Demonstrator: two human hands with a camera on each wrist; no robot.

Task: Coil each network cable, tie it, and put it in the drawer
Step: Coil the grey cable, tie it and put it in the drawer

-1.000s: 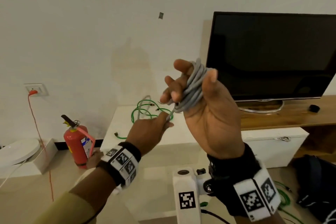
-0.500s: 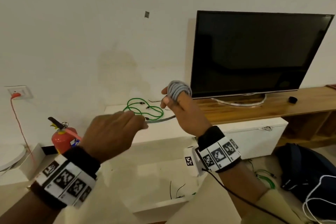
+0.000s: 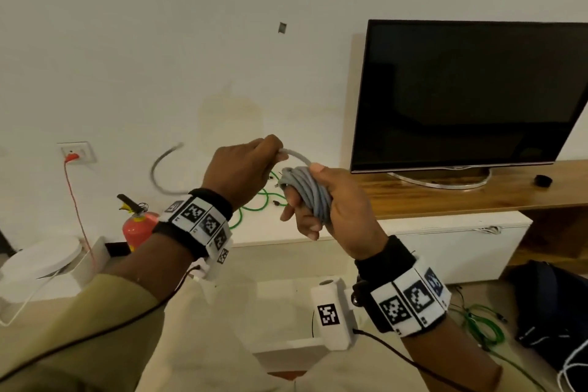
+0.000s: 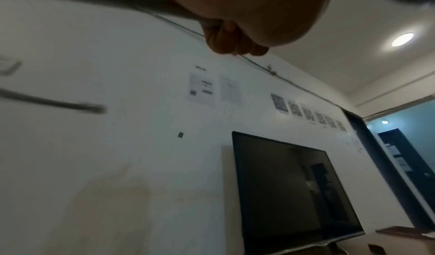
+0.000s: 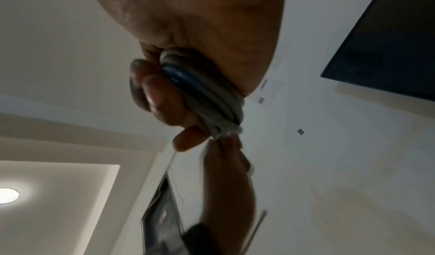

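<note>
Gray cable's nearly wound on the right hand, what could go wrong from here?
1. The free end swings loose beyond the left hand and could snag.
2. The gray coil is wound round the right hand fingers with no tie visible; sliding it off could let the loops spring apart.

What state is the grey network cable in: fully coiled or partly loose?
Partly loose. Most of the grey cable is wound round the right hand, but the left hand grips a free tail swinging in the air.
</note>
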